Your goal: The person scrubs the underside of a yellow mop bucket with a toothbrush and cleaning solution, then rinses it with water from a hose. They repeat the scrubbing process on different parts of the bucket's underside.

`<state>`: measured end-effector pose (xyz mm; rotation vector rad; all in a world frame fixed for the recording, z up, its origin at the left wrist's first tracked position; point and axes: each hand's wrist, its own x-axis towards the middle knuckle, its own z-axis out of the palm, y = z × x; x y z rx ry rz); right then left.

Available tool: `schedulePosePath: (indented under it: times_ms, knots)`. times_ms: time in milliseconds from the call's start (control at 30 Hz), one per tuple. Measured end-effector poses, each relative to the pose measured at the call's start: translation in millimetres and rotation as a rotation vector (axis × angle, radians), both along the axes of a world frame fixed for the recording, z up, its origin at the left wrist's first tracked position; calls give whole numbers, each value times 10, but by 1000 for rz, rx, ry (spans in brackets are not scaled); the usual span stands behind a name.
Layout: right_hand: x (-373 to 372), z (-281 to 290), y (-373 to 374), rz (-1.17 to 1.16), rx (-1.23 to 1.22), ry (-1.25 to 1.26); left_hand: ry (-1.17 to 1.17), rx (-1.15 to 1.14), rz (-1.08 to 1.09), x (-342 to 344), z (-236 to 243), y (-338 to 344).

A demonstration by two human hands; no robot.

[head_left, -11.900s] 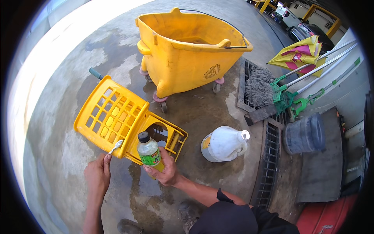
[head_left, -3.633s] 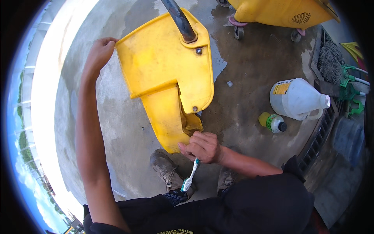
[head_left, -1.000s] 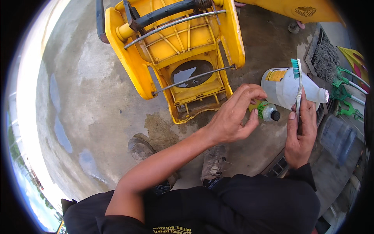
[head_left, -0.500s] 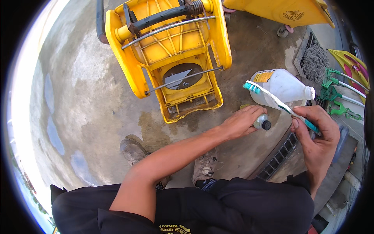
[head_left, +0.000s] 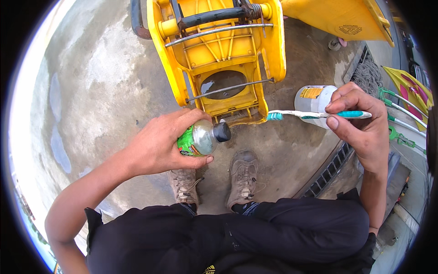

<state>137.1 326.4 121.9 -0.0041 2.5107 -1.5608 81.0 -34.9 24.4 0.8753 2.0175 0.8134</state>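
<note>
My left hand (head_left: 175,139) is wrapped round a small clear bottle (head_left: 203,138) with a green label and a black cap, tilted with its cap to the right. Between thumb and fingers, my right hand (head_left: 360,118) pinches a white and teal toothbrush (head_left: 315,114), held nearly level, its bristles to the left and downward. Beyond both hands lies a yellow plastic mop wringer (head_left: 219,59) with a black handle bar, metal rods and an oval opening. Partly behind the toothbrush and right hand is a large white jug (head_left: 315,97) on the floor; its neck is hidden.
A yellow plastic bucket or panel (head_left: 337,20) with a small caster stands at the far right. Grey mop strings (head_left: 367,73) and green-and-white mop handles (head_left: 404,116) lie at the right. A dark floor grate (head_left: 324,176) runs near my right side. My shoes (head_left: 242,178) are on wet concrete.
My left hand has lifted the small bottle off to the left, away from beside the jug. The toothbrush has swung from slanted to nearly level as my right hand shifted slightly left and up.
</note>
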Motion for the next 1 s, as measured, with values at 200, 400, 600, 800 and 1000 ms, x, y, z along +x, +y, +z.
schedulePosePath:
  times_ms: [200, 400, 600, 800, 1000]
  knots:
    - [104, -703, -134, -103, -237, 125, -294, 150, 237, 510, -534, 341]
    - [255, -1223, -234, 177, 227, 130, 43, 167, 167, 432, -698, 512]
    - [276, -1250, -277, 344, 391, 92, 230, 1, 61, 313, -750, 580]
    - [163, -1557, -227, 531, 476, 93, 204, -4, 122, 304, -826, 633]
    - [117, -1264, -208, 396, 357, 18, 147, 16, 127, 302, -799, 607]
